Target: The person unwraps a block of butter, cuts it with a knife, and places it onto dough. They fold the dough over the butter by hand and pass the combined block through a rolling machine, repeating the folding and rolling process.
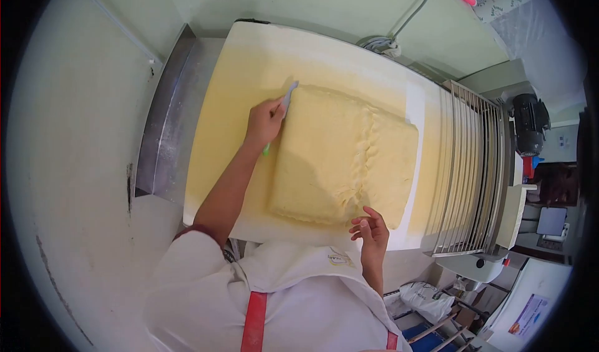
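A big, thick slab of pale yellow dough [318, 152] lies in front of me, with a pinched, braid-like seam running across it right of its middle. My left hand [266, 122] is at the slab's left side, closed around a knife [289, 95]. The knife's blade points away from me along the dough's far left corner, and its green handle end shows below my fist. By the near edge of the dough, below the seam, my right hand [372, 232] is raised with its fingers apart and slightly curled. Nothing is in it.
Under the dough is a pale belt-like work surface [228, 90] with a yellow tint. A metal bar guard [465, 171] stands at the right, and a dark motor [530, 124] is beyond it. A steel ledge [165, 124] borders the left end. A cable [415, 15] hangs on the wall behind.
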Available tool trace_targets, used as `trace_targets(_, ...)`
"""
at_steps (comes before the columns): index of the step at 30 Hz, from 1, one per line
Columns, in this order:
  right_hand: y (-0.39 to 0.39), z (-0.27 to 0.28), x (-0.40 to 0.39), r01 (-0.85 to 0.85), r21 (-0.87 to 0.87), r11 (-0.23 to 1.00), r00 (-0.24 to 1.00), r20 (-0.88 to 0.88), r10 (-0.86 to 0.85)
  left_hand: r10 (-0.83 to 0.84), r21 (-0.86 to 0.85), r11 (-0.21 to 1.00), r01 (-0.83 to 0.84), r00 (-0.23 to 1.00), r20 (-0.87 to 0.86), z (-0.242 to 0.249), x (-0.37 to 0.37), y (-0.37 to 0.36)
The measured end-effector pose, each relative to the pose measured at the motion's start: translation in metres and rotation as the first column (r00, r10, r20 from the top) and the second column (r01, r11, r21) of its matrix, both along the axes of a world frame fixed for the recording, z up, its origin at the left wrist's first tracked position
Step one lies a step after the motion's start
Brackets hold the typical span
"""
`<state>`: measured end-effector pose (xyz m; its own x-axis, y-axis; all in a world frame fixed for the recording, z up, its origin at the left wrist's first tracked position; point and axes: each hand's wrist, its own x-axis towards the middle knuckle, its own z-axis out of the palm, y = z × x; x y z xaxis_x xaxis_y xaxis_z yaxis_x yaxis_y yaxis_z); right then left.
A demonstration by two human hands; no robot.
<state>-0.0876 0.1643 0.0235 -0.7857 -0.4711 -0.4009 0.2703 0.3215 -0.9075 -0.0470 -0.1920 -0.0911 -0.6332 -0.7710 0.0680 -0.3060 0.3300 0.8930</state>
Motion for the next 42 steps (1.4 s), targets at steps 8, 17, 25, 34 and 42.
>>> trace_targets(8, 0.008, -0.003, 0.003, -0.137, -0.068, 0.988, 0.990, -0.045, 0.134, 0.007, 0.060, 0.998, -0.007, 1.000, 0.004, 0.014, 0.015, 0.014)
trace_targets(17, 0.034, -0.015, 0.002, -0.392, -0.118, 0.912, 0.919, 0.000, 0.395, 0.040, 0.065, 0.997, -0.039, 0.999, -0.006, 0.011, 0.163, 0.150)
trace_targets(25, 0.090, -0.028, -0.018, -0.485, -0.155, 0.860, 0.871, 0.002, 0.491, 0.253, 0.429, 0.868, -0.250, 0.966, 0.051, 0.032, 0.181, 0.309)
trace_targets(34, 0.214, -0.068, -0.072, -0.273, -0.226, 0.935, 0.915, 0.239, 0.326, -0.358, 0.588, 0.638, 0.496, 0.868, -0.344, 0.077, -0.031, 0.412)
trace_targets(42, 0.474, -0.205, -0.116, 0.276, 0.201, 0.940, 0.948, 0.105, -0.300, 0.235, -0.538, 0.840, -0.066, 0.939, 0.252, 0.021, 0.025, 0.147)
